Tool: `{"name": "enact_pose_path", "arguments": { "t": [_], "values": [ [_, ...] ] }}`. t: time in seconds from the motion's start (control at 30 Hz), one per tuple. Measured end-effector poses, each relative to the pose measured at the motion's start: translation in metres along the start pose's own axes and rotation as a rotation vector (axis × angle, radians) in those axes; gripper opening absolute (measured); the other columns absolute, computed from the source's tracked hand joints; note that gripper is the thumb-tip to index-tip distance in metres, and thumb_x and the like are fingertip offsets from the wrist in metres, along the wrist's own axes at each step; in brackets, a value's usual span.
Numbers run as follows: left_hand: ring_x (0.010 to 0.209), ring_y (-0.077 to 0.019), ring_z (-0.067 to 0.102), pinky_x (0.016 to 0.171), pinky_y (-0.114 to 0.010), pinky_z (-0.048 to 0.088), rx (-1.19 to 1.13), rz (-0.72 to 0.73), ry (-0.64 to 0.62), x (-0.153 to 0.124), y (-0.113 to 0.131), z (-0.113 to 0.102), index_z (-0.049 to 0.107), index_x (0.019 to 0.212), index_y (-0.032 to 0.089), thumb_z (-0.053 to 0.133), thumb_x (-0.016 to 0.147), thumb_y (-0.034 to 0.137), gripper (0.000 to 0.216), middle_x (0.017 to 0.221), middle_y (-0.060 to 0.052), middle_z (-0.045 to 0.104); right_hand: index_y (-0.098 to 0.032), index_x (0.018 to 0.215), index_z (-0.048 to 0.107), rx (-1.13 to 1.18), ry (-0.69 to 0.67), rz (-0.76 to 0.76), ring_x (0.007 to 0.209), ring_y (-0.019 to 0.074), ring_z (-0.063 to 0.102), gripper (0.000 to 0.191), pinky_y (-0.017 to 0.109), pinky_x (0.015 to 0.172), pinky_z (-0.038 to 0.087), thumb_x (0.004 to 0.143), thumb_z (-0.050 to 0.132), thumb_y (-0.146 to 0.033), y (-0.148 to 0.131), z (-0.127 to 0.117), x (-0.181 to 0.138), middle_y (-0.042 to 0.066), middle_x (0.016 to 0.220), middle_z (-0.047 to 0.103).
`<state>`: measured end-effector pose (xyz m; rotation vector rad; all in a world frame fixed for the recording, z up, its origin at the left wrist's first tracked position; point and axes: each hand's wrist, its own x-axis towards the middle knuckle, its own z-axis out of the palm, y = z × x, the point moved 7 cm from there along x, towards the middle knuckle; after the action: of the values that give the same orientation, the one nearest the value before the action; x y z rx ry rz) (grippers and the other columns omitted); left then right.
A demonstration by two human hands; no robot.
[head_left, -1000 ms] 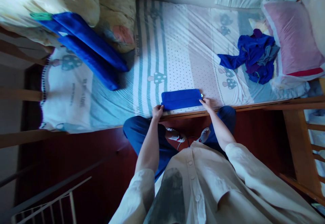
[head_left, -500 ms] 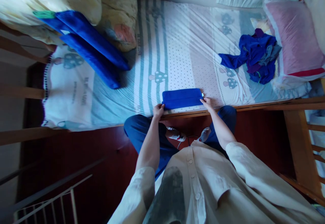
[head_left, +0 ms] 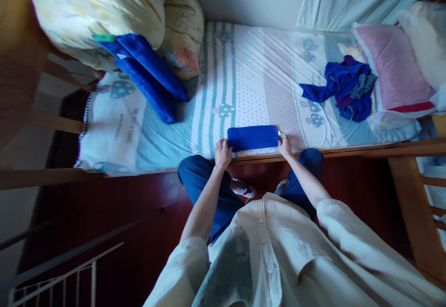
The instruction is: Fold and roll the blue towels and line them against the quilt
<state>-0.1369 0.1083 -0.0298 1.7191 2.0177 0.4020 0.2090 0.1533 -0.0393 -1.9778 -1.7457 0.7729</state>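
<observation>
A blue towel (head_left: 253, 138), folded into a flat rectangle, lies at the front edge of the bed with a small white tag at its right end. My left hand (head_left: 223, 153) is at the towel's near left corner, back of the hand up, its fingers bent against the edge. At the right end, my right hand (head_left: 285, 145) pinches the near corner beside the tag. Two long folded blue towels (head_left: 149, 81) rest on the left part of the bed, against a pale yellow bundle. To the right, a crumpled heap of blue and purple cloths (head_left: 350, 86) lies near a pink pillow.
The patterned sheet (head_left: 251, 75) covers the bed. A pink pillow (head_left: 393, 65) lies at the right, and a yellow bedding bundle (head_left: 104, 9) at the upper left. Wooden rails (head_left: 52, 177) bound the left end. A white metal rack (head_left: 66, 274) stands at the lower left.
My left hand has turned more over the towel's left corner, its fingers spreading along the edge. The towel's lengthwise crease shows less now. The camera view has shifted slightly.
</observation>
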Motion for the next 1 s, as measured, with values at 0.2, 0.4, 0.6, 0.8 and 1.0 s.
{"name": "enact_pose_path", "arguments": {
  "t": [0.2,0.4,0.6,0.8,1.0],
  "values": [
    [0.156,-0.0356,0.031,0.127,-0.052,0.027,0.188,0.280,-0.130,-0.012,0.034,0.025,0.041,0.155,0.000,0.046,0.092,0.019,0.066,0.162,-0.026,0.039,-0.011,0.149,0.053,-0.381,-0.178,-0.429,0.146,0.0269,0.044,0.057,0.044,0.121,0.035,0.094,0.044,-0.009,-0.046,0.019,-0.038,0.017,0.158,0.050],
    [0.155,-0.0330,0.032,0.129,-0.054,0.025,0.236,0.252,-0.144,-0.007,0.029,0.041,0.042,0.154,-0.004,0.030,0.093,0.006,0.063,0.160,-0.028,0.041,-0.004,0.156,0.043,-0.536,-0.257,-0.394,0.157,0.0268,0.031,0.067,0.049,0.125,0.030,0.089,0.038,0.002,-0.043,0.034,-0.032,0.021,0.165,0.037],
    [0.155,-0.0341,0.033,0.129,-0.055,0.025,0.218,0.200,-0.128,-0.001,0.024,0.049,0.044,0.152,-0.006,0.029,0.096,0.006,0.059,0.157,-0.031,0.042,-0.003,0.156,0.044,-0.558,-0.259,-0.375,0.155,0.0300,0.036,0.063,0.054,0.124,0.033,0.093,0.035,0.001,-0.040,0.044,-0.018,0.023,0.163,0.039],
    [0.153,-0.0341,0.037,0.127,-0.055,0.027,0.183,0.153,-0.109,0.009,0.023,0.051,0.047,0.150,-0.004,0.031,0.096,0.005,0.057,0.154,-0.032,0.047,-0.003,0.149,0.051,-0.602,-0.256,-0.384,0.148,0.0300,0.046,0.057,0.052,0.123,0.034,0.095,0.035,0.000,-0.041,0.049,-0.008,0.024,0.157,0.048],
    [0.151,-0.0345,0.040,0.126,-0.054,0.029,0.210,0.189,-0.136,-0.001,0.022,0.048,0.049,0.149,-0.003,0.029,0.096,0.005,0.057,0.153,-0.031,0.049,-0.005,0.148,0.054,-0.582,-0.278,-0.380,0.146,0.0291,0.050,0.058,0.052,0.121,0.038,0.093,0.039,0.002,-0.040,0.047,-0.015,0.024,0.155,0.050]
  ]
}}
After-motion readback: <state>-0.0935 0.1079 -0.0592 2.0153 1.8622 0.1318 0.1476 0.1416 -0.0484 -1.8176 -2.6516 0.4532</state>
